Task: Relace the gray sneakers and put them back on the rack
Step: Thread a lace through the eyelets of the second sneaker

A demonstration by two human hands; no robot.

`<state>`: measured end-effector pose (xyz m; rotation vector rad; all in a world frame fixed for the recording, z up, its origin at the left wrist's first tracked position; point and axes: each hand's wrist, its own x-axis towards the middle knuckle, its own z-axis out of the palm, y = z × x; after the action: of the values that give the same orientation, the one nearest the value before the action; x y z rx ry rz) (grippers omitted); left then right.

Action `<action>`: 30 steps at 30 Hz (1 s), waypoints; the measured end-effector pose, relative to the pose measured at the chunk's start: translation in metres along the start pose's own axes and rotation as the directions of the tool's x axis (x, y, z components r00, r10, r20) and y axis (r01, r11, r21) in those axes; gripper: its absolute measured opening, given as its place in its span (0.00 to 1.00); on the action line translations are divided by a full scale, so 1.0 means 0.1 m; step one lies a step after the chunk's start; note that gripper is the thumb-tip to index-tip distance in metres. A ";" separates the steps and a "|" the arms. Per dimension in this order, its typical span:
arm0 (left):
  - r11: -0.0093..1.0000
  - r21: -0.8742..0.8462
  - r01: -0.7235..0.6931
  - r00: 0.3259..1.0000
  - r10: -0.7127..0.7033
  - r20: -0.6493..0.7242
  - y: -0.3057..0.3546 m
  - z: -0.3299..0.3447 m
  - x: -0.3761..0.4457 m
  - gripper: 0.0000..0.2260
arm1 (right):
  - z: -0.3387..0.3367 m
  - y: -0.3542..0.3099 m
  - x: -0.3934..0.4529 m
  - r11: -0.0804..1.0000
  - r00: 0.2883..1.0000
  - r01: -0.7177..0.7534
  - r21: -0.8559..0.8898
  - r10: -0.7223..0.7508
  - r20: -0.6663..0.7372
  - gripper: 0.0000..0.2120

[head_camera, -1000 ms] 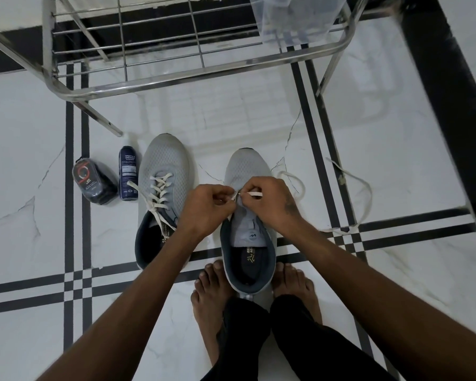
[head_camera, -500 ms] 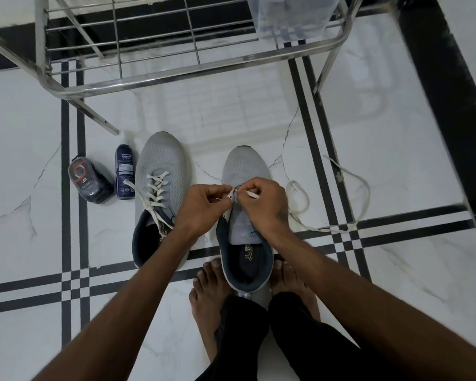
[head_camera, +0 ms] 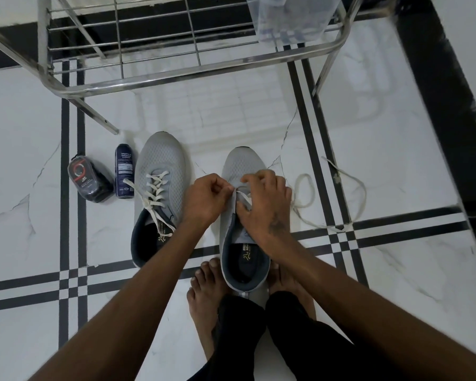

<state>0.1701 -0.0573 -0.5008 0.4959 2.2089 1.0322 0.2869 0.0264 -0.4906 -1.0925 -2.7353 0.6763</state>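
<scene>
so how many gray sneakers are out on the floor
2. The laced sneaker lies left, beside the dark bottle. The right sneaker sits between the person's feet, under the left hand and right hand.

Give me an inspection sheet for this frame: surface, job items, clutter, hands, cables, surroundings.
Surface: white marble floor with dark stripes.
Job's things: laced gray mesh sneaker on the left; unlaced gray mesh sneaker on the right; loose white shoelace trailing right; steel wire rack behind.
Clutter: dark blue cleaner can and black shoe-polish applicator, lying left of the sneakers.
Hands: left hand pinches the lace; right hand grips it at the eyelets.
Cables: nothing seen.
Surroundings: clear plastic container on the rack; bare feet below.
</scene>
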 end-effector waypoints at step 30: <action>0.667 0.658 -0.349 0.917 0.390 0.091 0.32 -0.49 -0.13 0.22 | -0.26 0.16 -0.32 0.993 0.932 -0.085 0.081 0.050 0.360 0.11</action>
<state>0.1481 -0.0716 -0.4468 1.2976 2.5611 0.3824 0.3271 0.0246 -0.4725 -1.1453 -2.9300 1.1049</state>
